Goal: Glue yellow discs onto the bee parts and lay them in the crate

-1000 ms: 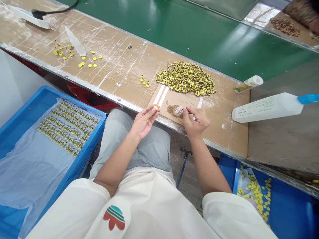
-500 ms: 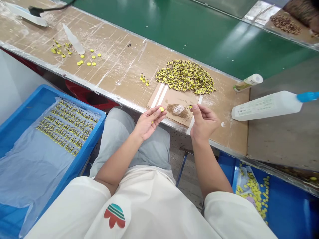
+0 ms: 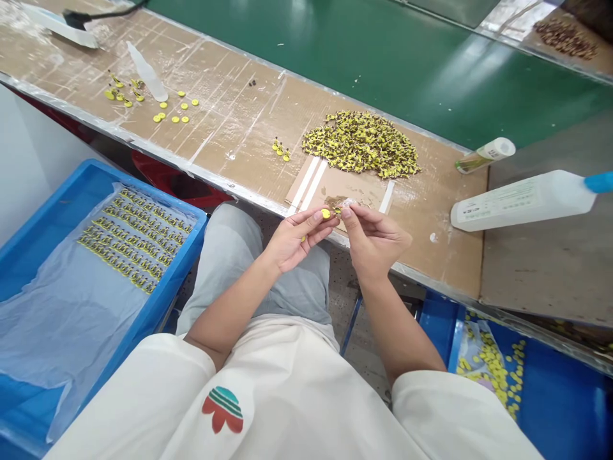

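Observation:
Between thumb and forefinger, my left hand (image 3: 300, 237) pinches a round yellow disc (image 3: 326, 213). Another bit of yellow shows among its lower fingers. My right hand (image 3: 376, 239) is closed on a small yellow-and-black figure (image 3: 337, 210), held close beside the disc; whether the two touch I cannot tell. Just behind the hands lies a cardboard piece (image 3: 354, 186) with white tape strips and a wet brown stain, partly hidden by my right hand. Beyond it is a big pile of small yellow-and-black figures (image 3: 361, 144). A few figures on discs (image 3: 281, 149) stand left of the pile.
At left, a blue tray (image 3: 191, 220) holds rows of figures on a white sheet. Loose yellow discs (image 3: 184, 106) lie by a white nozzle bottle (image 3: 147, 73). On the right are a large bottle (image 3: 522, 201), a small tube (image 3: 486, 155) and a blue bin (image 3: 550, 390) with discs.
My right hand has moved left, bringing the small figure from over the cardboard to beside the disc in my left hand. The left hand keeps its pinch; the view has shifted slightly.

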`<state>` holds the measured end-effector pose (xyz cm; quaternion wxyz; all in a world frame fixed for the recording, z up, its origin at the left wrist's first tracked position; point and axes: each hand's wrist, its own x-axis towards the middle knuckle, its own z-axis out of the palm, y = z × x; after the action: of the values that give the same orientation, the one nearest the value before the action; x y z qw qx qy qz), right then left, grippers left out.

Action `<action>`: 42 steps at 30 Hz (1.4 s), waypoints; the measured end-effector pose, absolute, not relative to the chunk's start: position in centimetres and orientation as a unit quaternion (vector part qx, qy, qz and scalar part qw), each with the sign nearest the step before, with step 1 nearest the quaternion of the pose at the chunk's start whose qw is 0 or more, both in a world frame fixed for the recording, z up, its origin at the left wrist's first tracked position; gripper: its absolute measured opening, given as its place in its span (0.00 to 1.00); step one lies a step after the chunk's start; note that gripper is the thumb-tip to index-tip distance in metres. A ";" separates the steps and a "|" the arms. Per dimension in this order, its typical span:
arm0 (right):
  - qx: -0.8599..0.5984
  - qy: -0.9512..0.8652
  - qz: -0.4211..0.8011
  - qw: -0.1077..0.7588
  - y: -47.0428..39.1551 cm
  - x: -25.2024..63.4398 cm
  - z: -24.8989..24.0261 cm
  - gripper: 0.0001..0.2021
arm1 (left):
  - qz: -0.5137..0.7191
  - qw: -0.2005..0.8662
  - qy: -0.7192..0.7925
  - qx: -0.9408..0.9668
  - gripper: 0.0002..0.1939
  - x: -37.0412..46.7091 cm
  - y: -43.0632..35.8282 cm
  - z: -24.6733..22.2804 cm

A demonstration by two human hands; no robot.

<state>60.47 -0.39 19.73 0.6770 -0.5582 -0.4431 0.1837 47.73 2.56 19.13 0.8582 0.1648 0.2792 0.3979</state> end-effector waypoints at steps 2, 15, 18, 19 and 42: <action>-0.563 -0.450 0.174 0.671 -0.4 60.5 19.8 0.09 | 0.398 0.860 0.272 0.169 0.11 47.7 2.5 19.2; -0.573 -0.470 0.168 0.650 -0.6 60.7 19.6 0.10 | 0.403 0.858 0.267 0.171 0.10 47.7 2.6 18.9; -0.572 -0.477 0.168 0.646 -0.6 60.7 19.6 0.09 | 0.401 0.857 0.279 0.163 0.10 47.7 2.6 19.0; -0.572 -0.478 0.167 0.645 -0.6 60.7 19.6 0.09 | 0.399 0.857 0.285 0.160 0.10 47.7 2.6 19.0; -0.588 -0.500 0.143 0.619 -1.0 61.2 19.8 0.10 | 0.395 0.861 0.282 0.153 0.07 47.9 2.4 19.0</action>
<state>61.16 -0.97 19.76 0.6193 -0.5880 -0.5003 0.1433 47.88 2.42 18.96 0.8607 0.1531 0.2822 0.3952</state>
